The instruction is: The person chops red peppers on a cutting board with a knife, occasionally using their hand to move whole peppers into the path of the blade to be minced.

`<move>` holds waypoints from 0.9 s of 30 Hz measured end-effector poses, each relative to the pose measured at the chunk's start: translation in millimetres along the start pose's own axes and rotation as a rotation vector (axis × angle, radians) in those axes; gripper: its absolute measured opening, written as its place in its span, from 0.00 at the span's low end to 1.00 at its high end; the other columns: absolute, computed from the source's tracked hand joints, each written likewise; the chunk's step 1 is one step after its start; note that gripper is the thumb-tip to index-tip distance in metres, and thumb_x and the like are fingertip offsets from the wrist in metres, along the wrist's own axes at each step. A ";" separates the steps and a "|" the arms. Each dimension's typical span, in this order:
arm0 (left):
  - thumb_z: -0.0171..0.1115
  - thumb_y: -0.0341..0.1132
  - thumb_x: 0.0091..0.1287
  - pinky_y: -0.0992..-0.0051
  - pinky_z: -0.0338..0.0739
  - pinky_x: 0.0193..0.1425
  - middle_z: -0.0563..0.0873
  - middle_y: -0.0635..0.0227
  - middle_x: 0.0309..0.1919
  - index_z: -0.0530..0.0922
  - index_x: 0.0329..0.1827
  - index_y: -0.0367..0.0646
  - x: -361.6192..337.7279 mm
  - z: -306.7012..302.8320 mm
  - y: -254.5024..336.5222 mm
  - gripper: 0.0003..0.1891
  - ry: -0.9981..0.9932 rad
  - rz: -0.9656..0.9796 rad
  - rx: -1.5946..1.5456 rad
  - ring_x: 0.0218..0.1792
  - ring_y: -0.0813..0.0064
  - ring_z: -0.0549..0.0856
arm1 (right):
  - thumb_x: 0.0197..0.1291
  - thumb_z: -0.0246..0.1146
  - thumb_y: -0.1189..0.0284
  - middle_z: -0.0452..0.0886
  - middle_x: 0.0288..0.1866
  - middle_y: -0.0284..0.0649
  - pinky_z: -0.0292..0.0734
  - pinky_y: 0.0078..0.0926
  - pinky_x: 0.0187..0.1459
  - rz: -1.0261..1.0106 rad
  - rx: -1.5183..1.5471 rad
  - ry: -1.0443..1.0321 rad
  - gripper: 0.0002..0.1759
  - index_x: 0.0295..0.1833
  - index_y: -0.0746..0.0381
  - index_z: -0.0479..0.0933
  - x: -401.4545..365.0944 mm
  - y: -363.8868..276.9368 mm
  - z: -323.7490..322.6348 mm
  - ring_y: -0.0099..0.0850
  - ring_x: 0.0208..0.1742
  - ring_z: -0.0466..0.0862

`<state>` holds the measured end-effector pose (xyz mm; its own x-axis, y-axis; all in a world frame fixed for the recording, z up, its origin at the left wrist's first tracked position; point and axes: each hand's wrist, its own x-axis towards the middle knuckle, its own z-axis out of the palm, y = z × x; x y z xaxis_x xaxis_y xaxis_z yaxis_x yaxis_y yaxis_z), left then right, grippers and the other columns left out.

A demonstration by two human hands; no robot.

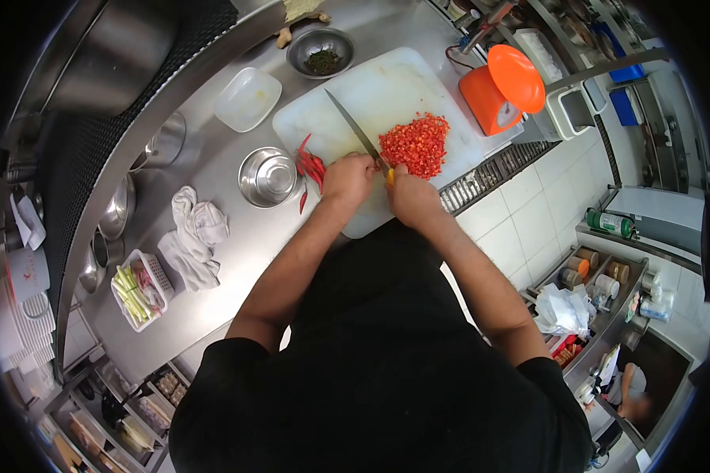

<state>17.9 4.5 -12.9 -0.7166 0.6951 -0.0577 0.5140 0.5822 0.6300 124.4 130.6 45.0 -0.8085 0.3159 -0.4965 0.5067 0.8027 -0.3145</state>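
- Right hand (410, 193) is closed round the yellow handle of a knife (360, 134); the blade runs up and left across the cutting board (386, 83).
- Left hand (347, 177) is curled, knuckles up, at the near edge of the board just left of the blade. Cannot tell if it holds anything or how far it is open.
- Both hands nearly touch, with the handle end between them.
- Pile of chopped red chilli (416, 144) sits on the board right of the blade, just beyond the right hand.
- Whole red chillies (312, 167) lie at the board's left edge, just beside the left hand.
- Board lies on a steel surface (237, 229).
- Steel bowl (267, 177) is left of the chillies; clear plastic tub (247, 98) beyond it.
- Small bowl of dark green herbs (321, 51) is at the board's far corner.
- Orange scale (501, 91) is right of the board.
- White cloth (193, 236) and a small basket of green stalks (140, 288) are further left on the surface.
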 end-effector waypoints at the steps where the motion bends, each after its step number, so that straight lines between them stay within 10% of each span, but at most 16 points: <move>1: 0.65 0.32 0.68 0.50 0.84 0.49 0.89 0.56 0.41 0.87 0.39 0.44 -0.9 0.7 -1.6 0.05 0.000 -0.008 -0.006 0.43 0.47 0.89 | 0.77 0.59 0.64 0.89 0.42 0.62 0.87 0.52 0.50 -0.003 -0.009 -0.007 0.21 0.58 0.73 0.69 -1.9 -0.8 -2.1 0.57 0.48 0.91; 27: 0.70 0.34 0.65 0.53 0.84 0.45 0.89 0.58 0.38 0.87 0.39 0.45 -3.4 5.7 -4.4 0.04 0.076 -0.025 -0.046 0.40 0.50 0.89 | 0.76 0.60 0.61 0.89 0.39 0.60 0.87 0.52 0.48 -0.024 0.008 0.058 0.21 0.55 0.71 0.70 4.0 4.8 12.6 0.58 0.44 0.92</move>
<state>20.8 2.0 -19.9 -0.7635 0.6456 -0.0157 0.4746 0.5774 0.6643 127.4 129.3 31.3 -0.8362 0.3258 -0.4412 0.4895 0.8062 -0.3323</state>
